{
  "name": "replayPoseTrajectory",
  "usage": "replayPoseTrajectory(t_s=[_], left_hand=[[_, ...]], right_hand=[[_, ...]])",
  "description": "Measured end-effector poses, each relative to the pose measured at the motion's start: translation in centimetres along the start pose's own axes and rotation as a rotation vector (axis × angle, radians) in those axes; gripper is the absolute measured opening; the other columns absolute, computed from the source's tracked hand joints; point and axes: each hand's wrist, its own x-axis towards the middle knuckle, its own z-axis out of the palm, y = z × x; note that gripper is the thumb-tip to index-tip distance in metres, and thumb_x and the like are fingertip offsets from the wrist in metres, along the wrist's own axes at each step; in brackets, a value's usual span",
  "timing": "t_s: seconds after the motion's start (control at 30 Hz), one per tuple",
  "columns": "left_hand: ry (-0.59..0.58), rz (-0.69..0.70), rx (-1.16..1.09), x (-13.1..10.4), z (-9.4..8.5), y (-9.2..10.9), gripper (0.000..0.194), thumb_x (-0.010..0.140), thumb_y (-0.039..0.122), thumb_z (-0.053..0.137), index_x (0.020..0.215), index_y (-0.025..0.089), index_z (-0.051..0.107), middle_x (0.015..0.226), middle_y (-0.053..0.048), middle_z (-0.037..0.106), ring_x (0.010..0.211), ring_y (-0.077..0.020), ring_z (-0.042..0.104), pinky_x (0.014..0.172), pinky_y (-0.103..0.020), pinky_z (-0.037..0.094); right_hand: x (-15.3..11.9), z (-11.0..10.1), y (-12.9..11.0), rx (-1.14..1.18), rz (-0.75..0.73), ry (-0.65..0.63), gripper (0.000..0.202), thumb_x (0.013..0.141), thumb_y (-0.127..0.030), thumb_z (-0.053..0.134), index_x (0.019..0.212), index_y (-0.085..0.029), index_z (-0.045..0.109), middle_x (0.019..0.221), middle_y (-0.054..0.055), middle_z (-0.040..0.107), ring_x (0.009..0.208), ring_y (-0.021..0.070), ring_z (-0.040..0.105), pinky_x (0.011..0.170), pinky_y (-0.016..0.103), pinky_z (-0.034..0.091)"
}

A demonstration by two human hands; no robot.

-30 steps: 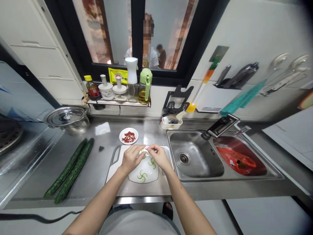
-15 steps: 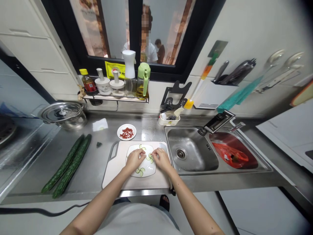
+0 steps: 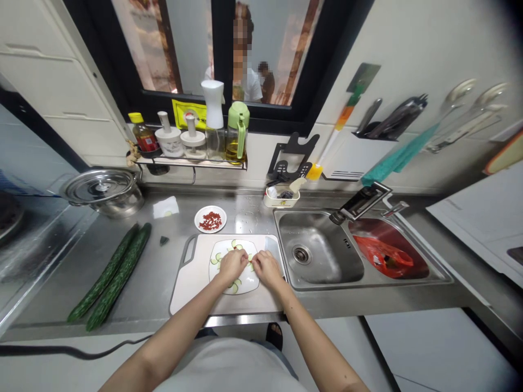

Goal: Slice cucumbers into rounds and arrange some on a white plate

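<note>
A white squarish plate lies on the cutting board, with curved green slices arranged on it in small groups. My left hand is over the middle of the plate, its fingers pinched together. Close by, at the plate's right side, my right hand has its fingertips drawn together too. Both sets of fingertips nearly meet above the right group of slices; whatever they hold is too small to name. Behind the board stands a small white plate of red bits.
Two long cucumbers lie on the counter at left, near a lidded steel pot. The double sink is at right, with a red bag in it. Bottles stand on a rack. People show at the window.
My left hand has moved right, toward my right hand, uncovering the slices at the plate's left. My right hand has barely shifted. The camera view has moved slightly.
</note>
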Motion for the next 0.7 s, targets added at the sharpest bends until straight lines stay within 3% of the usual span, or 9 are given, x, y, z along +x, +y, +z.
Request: replayPoseTrajectory(t_s=[0.7], left_hand=[[-0.006,-0.01,0.059,0.59,0.54,0.46,0.013,0.085,0.028,0.055,0.089,0.021,0.064,0.092,-0.003,0.068,0.09,-0.0168,0.061,0.075,-0.025,0.041]], right_hand=[[0.17,-0.22,-0.48,-0.068,0.012,-0.053,0.014,0.088,-0.023,0.05,0.081,-0.019,0.062,0.086,0.006,0.06,0.086,0.0182,0.049,0.074,0.028,0.032]])
